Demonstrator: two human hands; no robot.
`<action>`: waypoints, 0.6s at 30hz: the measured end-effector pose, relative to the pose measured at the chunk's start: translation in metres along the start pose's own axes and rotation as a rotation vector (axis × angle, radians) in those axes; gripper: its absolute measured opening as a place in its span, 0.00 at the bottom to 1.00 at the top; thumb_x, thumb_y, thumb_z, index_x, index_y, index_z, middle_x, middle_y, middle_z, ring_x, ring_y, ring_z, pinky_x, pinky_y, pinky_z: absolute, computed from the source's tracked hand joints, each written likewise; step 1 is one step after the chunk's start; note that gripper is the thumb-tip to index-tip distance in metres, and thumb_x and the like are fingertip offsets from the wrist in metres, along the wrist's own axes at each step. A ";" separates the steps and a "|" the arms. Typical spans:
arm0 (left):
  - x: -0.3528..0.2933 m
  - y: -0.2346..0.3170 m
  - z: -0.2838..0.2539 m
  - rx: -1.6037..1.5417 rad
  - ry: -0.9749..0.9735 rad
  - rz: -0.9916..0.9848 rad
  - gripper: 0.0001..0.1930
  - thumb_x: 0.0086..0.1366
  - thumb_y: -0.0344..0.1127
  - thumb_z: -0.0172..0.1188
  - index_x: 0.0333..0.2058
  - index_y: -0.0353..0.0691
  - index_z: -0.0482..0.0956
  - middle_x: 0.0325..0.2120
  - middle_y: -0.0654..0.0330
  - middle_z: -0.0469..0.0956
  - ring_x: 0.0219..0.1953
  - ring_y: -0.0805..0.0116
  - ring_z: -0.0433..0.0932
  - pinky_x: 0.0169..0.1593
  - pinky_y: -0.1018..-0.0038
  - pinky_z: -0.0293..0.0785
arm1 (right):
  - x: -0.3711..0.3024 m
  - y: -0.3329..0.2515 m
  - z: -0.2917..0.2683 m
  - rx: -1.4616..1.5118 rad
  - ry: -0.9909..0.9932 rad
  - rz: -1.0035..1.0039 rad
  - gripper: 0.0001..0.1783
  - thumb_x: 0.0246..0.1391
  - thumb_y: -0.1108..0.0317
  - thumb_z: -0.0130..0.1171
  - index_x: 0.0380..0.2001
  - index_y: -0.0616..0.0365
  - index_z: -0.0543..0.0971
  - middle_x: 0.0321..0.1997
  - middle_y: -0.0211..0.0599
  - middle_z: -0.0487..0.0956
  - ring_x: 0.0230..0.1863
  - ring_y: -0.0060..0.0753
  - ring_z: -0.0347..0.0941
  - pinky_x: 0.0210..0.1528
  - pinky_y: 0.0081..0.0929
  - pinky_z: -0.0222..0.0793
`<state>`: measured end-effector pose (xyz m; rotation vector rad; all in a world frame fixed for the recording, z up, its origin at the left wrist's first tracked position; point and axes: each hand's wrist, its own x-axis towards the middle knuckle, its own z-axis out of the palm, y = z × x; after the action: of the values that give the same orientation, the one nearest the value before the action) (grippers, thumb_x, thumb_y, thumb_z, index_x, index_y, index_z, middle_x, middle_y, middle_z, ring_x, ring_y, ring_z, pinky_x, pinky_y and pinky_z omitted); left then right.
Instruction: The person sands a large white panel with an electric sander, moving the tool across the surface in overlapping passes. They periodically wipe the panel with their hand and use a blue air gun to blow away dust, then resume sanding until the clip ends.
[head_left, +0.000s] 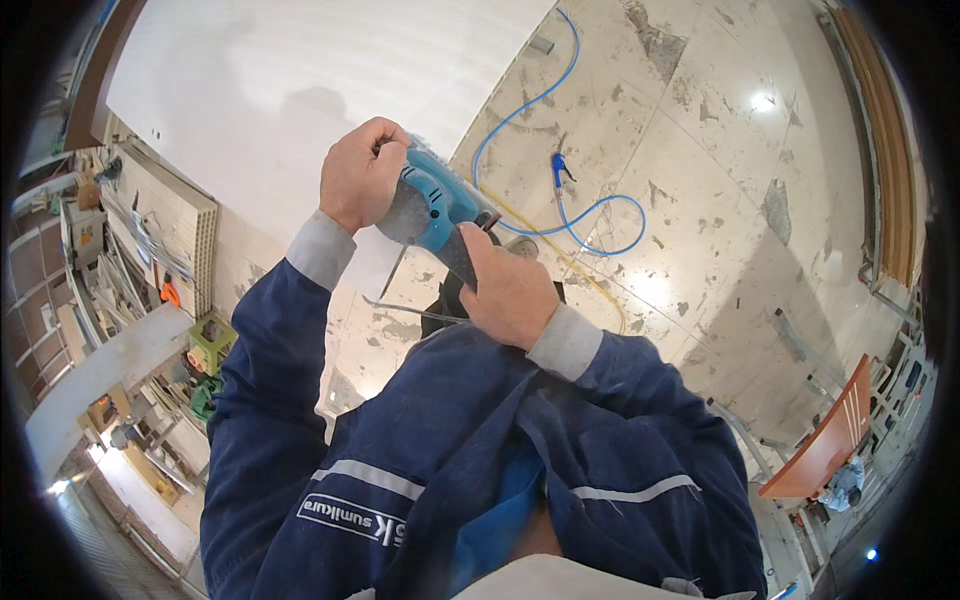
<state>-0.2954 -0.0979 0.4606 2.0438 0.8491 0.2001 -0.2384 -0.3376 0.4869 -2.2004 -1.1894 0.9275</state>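
Note:
A teal power tool [436, 207], shaped like an electric hand planer, lies along the right edge of a large white board [300, 60]. My left hand [362, 175] is closed round its front end, at the far left of the tool. Nearer to me, my right hand [512, 290] grips the dark rear handle. Pale dust covers part of the teal housing. The tool's underside is hidden. A grey power cord [415, 312] runs below it, in front of my jacket.
A blue air hose [483, 150] with a blue blow gun [559, 170] curls over the scuffed floor, beside a yellow hose [598, 287]. Stacked panels [180, 220] and a green box [210, 345] stand at left. Brown boards [880, 130] lean at far right; a reddish-brown panel [830, 440] sits nearer.

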 end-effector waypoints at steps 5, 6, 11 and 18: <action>0.084 0.032 0.034 -0.015 -0.034 0.191 0.09 0.65 0.35 0.55 0.33 0.36 0.81 0.24 0.62 0.79 0.28 0.71 0.75 0.34 0.72 0.71 | 0.033 0.038 -0.039 -0.013 0.151 0.055 0.34 0.54 0.66 0.64 0.63 0.58 0.66 0.35 0.51 0.84 0.37 0.58 0.84 0.37 0.55 0.78; 0.104 0.040 0.042 -0.012 -0.049 0.223 0.08 0.66 0.33 0.54 0.32 0.35 0.79 0.24 0.65 0.78 0.29 0.76 0.72 0.34 0.74 0.69 | 0.042 0.047 -0.051 -0.009 0.189 0.063 0.35 0.53 0.66 0.65 0.64 0.58 0.65 0.35 0.52 0.84 0.36 0.58 0.84 0.37 0.55 0.78; 0.214 0.083 0.077 0.030 -0.068 0.334 0.13 0.65 0.40 0.56 0.34 0.37 0.83 0.25 0.52 0.83 0.29 0.57 0.81 0.38 0.64 0.77 | 0.101 0.084 -0.116 -0.002 0.267 0.119 0.36 0.51 0.66 0.67 0.63 0.57 0.66 0.33 0.53 0.84 0.36 0.59 0.84 0.36 0.54 0.78; 0.378 0.143 0.119 0.009 -0.144 0.486 0.14 0.69 0.41 0.54 0.32 0.36 0.80 0.24 0.63 0.78 0.29 0.73 0.74 0.37 0.72 0.71 | 0.206 0.141 -0.219 0.027 0.337 0.176 0.37 0.52 0.65 0.64 0.65 0.58 0.66 0.35 0.58 0.84 0.38 0.65 0.83 0.41 0.57 0.78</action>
<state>0.1109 0.0091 0.4380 2.2148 0.2540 0.3105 0.0824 -0.2528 0.4678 -2.3509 -0.8336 0.5984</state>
